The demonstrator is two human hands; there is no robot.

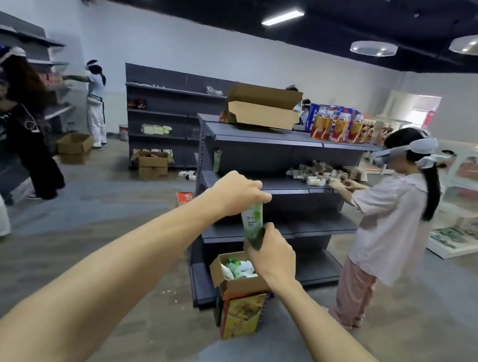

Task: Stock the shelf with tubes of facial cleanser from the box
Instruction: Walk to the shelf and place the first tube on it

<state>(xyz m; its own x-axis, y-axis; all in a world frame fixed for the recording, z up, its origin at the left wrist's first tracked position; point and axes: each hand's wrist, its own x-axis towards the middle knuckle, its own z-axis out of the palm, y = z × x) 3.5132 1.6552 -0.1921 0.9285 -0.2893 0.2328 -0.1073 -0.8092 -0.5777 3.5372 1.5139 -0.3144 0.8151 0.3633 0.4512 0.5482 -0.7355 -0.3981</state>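
tube: white-green | box: brown | shelf: dark grey

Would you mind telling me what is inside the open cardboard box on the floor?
The cardboard box holds a loose heap of green-and-white cleanser tubes. The right hand covers part of the opening, and anything beneath the top layer is hidden.

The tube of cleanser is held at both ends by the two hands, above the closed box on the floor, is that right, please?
Not quite: the box is open, its flaps up and more tubes showing inside, as the head view shows. The tube of cleanser is indeed held at both ends, by the left hand and right hand, above it.
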